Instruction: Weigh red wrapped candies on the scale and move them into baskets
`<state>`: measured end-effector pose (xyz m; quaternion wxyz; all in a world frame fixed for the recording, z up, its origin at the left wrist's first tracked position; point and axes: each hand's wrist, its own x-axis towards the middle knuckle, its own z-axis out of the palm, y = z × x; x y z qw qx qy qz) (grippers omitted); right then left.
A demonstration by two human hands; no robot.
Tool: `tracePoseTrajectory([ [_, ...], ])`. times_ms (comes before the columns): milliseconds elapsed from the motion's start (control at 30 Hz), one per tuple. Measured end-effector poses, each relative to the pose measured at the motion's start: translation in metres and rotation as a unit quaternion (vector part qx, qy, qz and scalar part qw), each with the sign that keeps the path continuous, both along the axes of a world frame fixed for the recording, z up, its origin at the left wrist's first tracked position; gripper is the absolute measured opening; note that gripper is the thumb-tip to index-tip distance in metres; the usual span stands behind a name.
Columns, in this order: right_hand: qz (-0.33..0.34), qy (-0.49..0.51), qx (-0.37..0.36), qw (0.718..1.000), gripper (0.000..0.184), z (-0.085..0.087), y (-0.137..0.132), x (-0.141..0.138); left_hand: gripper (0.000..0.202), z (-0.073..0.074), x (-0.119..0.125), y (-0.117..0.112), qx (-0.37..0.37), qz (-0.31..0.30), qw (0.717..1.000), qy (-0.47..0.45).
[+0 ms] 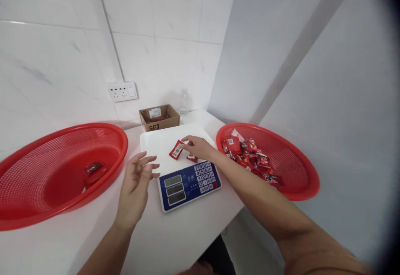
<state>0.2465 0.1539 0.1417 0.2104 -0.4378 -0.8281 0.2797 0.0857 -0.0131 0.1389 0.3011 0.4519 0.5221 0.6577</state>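
My right hand (pixel 198 146) reaches over the white pan (pixel 153 141) of a digital scale, its thumb and fingers closed on the edge of a small red snack packet (pixel 176 150). A second red packet (pixel 191 157) lies on the pan below that hand, partly covered by it. My left hand (pixel 137 181) hovers beside the scale's left edge, fingers spread, holding nothing. The blue keypad panel (pixel 190 184) of the scale faces me; its display digits are too faint to read.
On the right, a red plastic basket (pixel 300 166) holds many red packets. Another red basket (pixel 40 141) on the left has a few packets inside. Behind the scale stand an open cardboard box (pixel 162 124) and a clear bottle (pixel 184 102). A wall socket (pixel 122 91) is above.
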Motion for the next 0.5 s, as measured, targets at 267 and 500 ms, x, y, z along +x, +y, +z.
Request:
tracePoseTrajectory([
  [267,-0.046,-0.057,0.072,0.995,0.042,0.010,0.015,0.048,0.030,0.027,-0.001,0.006,0.074,0.037,0.996,-0.038],
  [500,-0.157,-0.176,-0.028,0.971,0.041,0.023,0.021,0.181,0.027,0.020,-0.003,0.016,0.058,0.022,0.993,-0.104],
])
